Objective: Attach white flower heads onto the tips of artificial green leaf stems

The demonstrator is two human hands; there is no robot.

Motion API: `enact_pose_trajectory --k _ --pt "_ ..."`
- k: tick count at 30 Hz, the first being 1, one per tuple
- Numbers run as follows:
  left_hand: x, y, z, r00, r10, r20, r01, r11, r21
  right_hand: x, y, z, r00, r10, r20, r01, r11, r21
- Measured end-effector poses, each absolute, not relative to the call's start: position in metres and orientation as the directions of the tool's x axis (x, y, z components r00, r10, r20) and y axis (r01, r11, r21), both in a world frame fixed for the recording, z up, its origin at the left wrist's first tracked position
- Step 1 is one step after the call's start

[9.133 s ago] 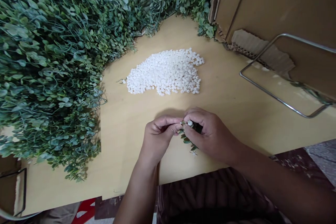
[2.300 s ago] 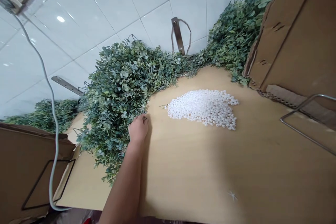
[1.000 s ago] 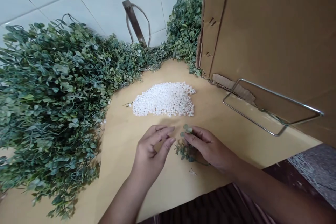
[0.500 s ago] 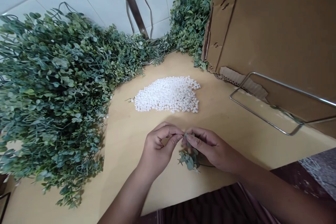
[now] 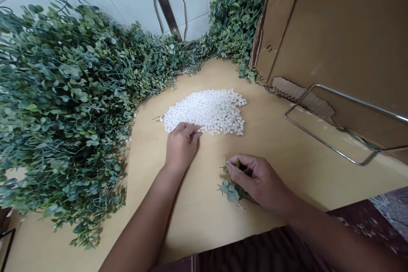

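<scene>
Tan worktop, white pile mid-surface

Foliage massed left of pile. Plenty of white pieces loose — finished share can't be told. Green sprig nearer the wearer than pile, pinched in right hand, fingers closed. Left hand at pile's near edge — fingers bunched, exact gap and any hold unclear.

Soft, dimmish indoor light. White pile washed out mid-heap; glint on wire frame. Soft shadow beside left hand. Dark cloth murky. Fine detail smeary, edges stretched.
</scene>
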State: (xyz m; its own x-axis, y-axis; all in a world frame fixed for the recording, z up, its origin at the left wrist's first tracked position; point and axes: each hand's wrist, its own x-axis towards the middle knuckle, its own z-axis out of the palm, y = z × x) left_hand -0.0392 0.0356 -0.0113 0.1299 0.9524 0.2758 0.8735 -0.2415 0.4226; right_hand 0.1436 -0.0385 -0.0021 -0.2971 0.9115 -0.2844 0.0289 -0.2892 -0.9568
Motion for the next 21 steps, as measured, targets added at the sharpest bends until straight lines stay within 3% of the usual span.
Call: enact_pose_trajectory --k 3,6,9,11,15,18,21 --pt "-0.038 0.04 -0.012 0.162 0.944 0.287 0.914 -0.253 0.317 0.143 -0.039 -0.002 -0.306 0.901 -0.306 0.021 -0.315 -0.949" --pt "-0.038 0.039 -0.011 0.167 0.937 0.306 0.915 -0.263 0.307 0.144 -0.038 -0.004 -0.295 0.902 -0.316 0.022 -0.324 -0.946" --pt "-0.039 0.035 -0.007 0.109 0.937 0.331 0.874 -0.249 0.417 0.144 -0.038 -0.004 -0.275 0.907 -0.318 0.015 -0.326 -0.945" --pt "-0.039 0.03 -0.004 -0.004 0.959 0.285 0.795 -0.17 0.583 0.144 -0.038 -0.003 -0.271 0.91 -0.315 0.002 -0.327 -0.945" --pt "-0.03 0.007 0.007 -0.156 0.986 -0.058 0.331 0.108 0.937 0.146 -0.039 -0.004 -0.25 0.923 -0.294 -0.032 -0.311 -0.95" --pt "-0.021 -0.019 0.012 -0.11 0.959 -0.262 -0.001 0.263 0.965 0.148 -0.04 -0.006 -0.215 0.947 -0.237 0.004 -0.242 -0.97" --pt "-0.013 -0.04 0.011 -0.066 0.936 -0.345 -0.178 0.33 0.927 0.148 -0.041 -0.006 -0.188 0.967 -0.17 0.072 -0.16 -0.985"
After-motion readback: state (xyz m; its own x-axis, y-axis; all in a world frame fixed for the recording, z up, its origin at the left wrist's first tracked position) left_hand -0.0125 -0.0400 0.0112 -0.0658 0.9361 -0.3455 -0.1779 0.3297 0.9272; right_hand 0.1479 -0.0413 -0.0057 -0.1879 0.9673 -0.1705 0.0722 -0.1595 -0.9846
